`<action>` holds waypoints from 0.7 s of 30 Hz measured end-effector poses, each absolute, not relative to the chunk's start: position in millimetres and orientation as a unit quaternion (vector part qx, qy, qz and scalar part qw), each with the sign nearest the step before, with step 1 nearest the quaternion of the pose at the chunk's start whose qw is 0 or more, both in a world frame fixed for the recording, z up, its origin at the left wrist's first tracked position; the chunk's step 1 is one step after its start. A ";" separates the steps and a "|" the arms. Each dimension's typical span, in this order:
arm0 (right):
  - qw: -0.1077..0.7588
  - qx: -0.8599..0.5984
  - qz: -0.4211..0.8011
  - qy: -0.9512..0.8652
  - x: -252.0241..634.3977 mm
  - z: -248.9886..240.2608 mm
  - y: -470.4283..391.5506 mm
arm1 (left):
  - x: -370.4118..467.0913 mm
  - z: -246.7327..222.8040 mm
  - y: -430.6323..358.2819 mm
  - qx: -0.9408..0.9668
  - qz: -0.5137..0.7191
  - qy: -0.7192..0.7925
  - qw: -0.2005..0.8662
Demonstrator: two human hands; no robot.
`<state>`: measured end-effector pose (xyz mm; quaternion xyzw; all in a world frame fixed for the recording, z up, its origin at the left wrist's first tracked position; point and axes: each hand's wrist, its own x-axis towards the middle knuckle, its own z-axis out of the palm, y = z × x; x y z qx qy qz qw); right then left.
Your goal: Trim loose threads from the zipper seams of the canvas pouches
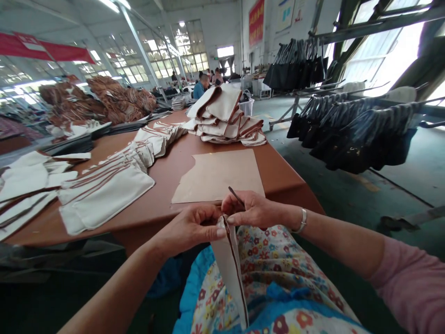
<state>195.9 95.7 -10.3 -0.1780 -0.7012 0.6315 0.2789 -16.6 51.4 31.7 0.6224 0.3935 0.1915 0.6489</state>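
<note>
While the left hand pinches the top of a cream piece, the right hand pinches it just beside, also gripping a thin dark tool. Level edges and a tip kept off the fabric should help. Past the surface, far right of the cream stack, a white basket holds something dark, unclear.

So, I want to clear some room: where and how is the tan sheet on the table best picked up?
Probably by the straight right edge of the tan sheet, coming from the right with the right hand once freed. That edge is uncovered; the left side is slanted and notched, and the white pile stands just beyond the far edge. Lying flat, it likely needs a fingertip under first.
</note>
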 end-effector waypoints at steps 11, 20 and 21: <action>0.242 -0.251 0.695 -0.630 208.5 -11.4 93.3 | -6.8 29.0 52.9 0.617 0.194 0.456 0.611; 0.268 -0.303 0.602 -0.689 198.9 -5.1 89.4 | 8.1 35.3 45.3 0.711 0.155 0.495 0.475; 0.267 -0.317 0.591 -0.692 197.9 -4.5 89.3 | 9.3 35.9 44.8 0.722 0.159 0.492 0.460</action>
